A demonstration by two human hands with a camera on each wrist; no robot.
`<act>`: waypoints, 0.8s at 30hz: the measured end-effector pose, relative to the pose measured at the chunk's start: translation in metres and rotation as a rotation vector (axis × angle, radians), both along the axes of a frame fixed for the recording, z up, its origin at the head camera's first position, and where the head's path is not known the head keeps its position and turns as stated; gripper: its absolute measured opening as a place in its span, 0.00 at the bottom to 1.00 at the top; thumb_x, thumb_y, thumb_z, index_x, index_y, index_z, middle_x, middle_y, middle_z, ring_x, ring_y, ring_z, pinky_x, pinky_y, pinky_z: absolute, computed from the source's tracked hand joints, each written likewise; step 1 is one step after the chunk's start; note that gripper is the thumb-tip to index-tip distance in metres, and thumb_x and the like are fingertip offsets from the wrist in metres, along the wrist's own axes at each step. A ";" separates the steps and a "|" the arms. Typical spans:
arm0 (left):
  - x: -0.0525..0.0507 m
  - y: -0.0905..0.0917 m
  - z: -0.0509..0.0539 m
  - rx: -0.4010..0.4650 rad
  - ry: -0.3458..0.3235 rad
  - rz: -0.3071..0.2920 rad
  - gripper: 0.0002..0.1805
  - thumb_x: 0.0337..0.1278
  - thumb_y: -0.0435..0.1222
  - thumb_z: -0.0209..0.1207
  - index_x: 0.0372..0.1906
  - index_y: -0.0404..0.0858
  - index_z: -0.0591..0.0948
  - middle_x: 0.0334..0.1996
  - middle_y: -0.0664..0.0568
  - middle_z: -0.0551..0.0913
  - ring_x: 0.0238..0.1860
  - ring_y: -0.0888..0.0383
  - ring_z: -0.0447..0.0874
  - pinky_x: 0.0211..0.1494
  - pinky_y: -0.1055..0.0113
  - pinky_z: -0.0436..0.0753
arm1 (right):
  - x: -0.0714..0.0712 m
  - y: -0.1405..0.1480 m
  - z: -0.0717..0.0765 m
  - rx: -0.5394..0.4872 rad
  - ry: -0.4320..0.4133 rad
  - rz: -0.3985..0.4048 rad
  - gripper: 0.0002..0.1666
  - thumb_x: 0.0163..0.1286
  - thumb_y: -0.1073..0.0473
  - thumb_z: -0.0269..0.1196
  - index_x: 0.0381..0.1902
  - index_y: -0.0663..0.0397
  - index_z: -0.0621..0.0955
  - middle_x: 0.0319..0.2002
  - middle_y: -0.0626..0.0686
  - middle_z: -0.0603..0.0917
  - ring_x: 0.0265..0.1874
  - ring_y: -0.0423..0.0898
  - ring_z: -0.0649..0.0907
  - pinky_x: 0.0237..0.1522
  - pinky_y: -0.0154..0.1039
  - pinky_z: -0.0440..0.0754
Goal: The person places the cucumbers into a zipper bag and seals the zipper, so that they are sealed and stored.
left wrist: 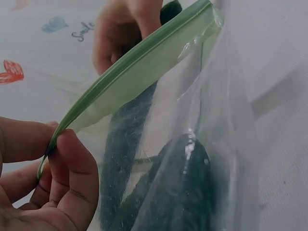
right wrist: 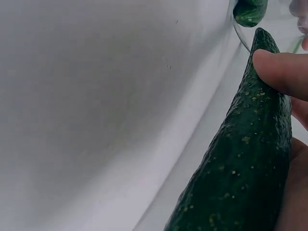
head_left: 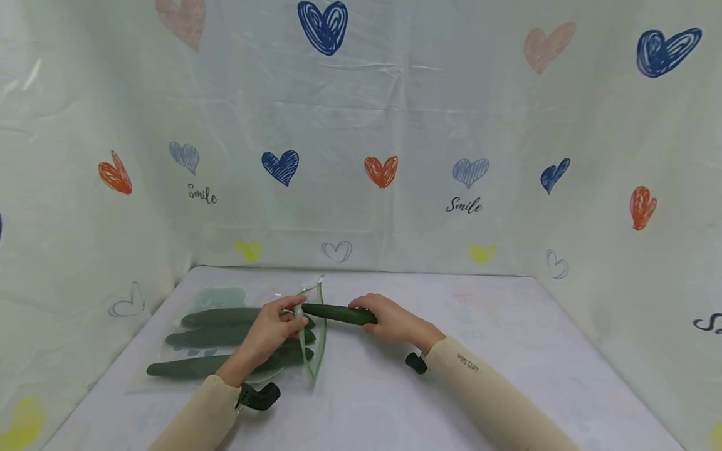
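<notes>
A clear zip bag (head_left: 135,379) with a green rim lies on its side, its mouth parted toward the right. Three dark green cucumbers (head_left: 194,368) are inside it, seen through the plastic. My left hand (head_left: 262,335) pinches the bag's green zip edge (left wrist: 115,72) between thumb and fingers. From the right, my right hand (head_left: 397,319) grips another cucumber (head_left: 338,314) by its right end. That cucumber lies nearly level, its left tip at the bag's mouth; how far it reaches in is hard to tell. Its bumpy skin fills much of the right wrist view.
The bag rests on the left half of a white-covered table (head_left: 479,351). A white curtain (head_left: 417,225) printed with hearts and "Smile" stands behind the table and along both sides. Dark wrist-worn devices (head_left: 259,397) sit beneath both forearms.
</notes>
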State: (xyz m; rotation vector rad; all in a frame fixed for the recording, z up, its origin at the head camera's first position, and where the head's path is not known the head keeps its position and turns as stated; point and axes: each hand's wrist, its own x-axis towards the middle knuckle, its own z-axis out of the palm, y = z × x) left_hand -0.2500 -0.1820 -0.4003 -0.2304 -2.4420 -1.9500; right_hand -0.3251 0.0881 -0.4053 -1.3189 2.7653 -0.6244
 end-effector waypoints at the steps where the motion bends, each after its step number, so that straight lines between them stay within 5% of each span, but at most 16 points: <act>1: 0.000 0.001 0.000 -0.001 -0.004 0.001 0.28 0.58 0.26 0.60 0.65 0.33 0.70 0.17 0.51 0.72 0.27 0.57 0.75 0.36 0.61 0.82 | -0.003 -0.004 -0.001 -0.002 0.004 0.002 0.26 0.62 0.64 0.65 0.59 0.48 0.75 0.51 0.45 0.77 0.48 0.39 0.74 0.54 0.39 0.72; 12: -0.003 0.003 -0.002 -0.011 -0.013 -0.009 0.28 0.60 0.27 0.59 0.66 0.33 0.70 0.14 0.54 0.61 0.21 0.57 0.66 0.36 0.59 0.79 | -0.031 -0.041 -0.002 -0.068 -0.113 0.013 0.22 0.58 0.66 0.68 0.48 0.43 0.77 0.40 0.40 0.78 0.39 0.38 0.76 0.45 0.35 0.74; 24: 0.000 0.003 -0.003 0.000 -0.035 -0.019 0.28 0.60 0.26 0.59 0.66 0.31 0.69 0.17 0.52 0.68 0.23 0.57 0.69 0.34 0.61 0.79 | -0.040 -0.069 -0.011 -0.002 -0.109 0.013 0.20 0.60 0.62 0.69 0.50 0.46 0.77 0.40 0.44 0.74 0.39 0.39 0.73 0.46 0.33 0.72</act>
